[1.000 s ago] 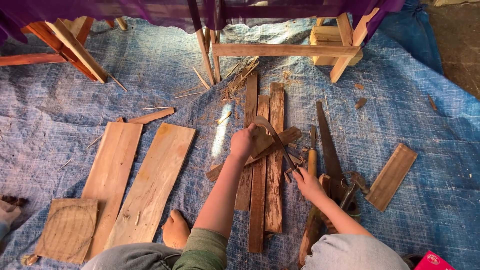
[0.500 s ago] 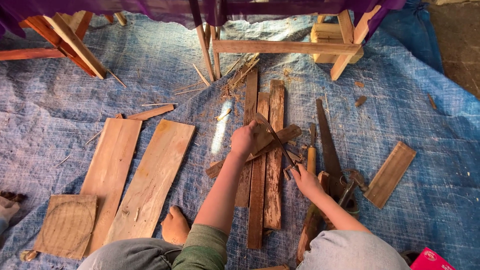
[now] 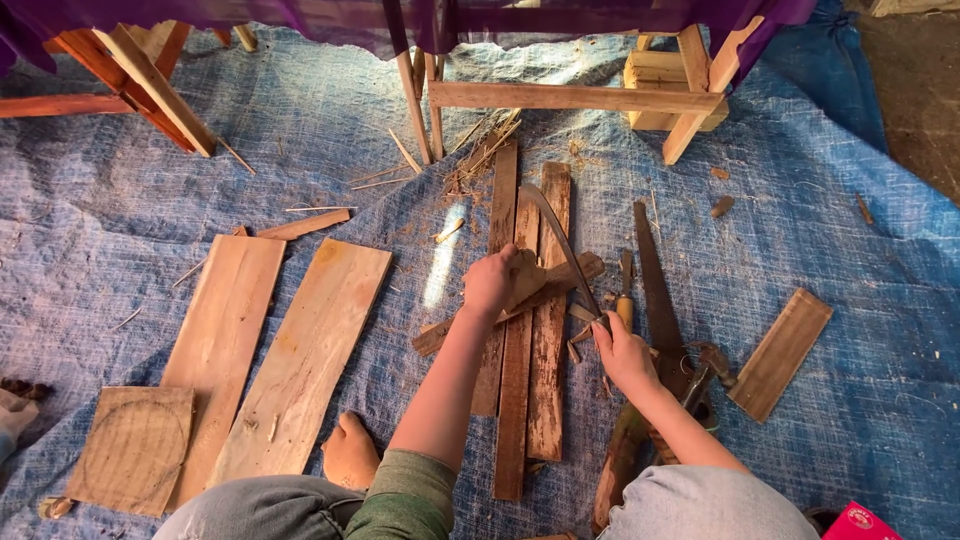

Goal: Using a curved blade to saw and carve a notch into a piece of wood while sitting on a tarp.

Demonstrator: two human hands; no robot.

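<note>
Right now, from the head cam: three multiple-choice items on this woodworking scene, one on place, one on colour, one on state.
1. Where does the handsaw lie?
A. right of the narrow planks
B. on the two wide boards
C. under the wooden frame

2. What colour is the tarp?
A. green
B. blue
C. white

3. What is the right hand doing?
A. resting flat on the tarp
B. hanging empty
C. gripping a curved blade

Answers: 1 A, the saw lies on the tarp beside the planks. 2 B, blue sheet under everything. 3 C, fingers close on the blade's handle while the left hand holds a wood piece.
</note>
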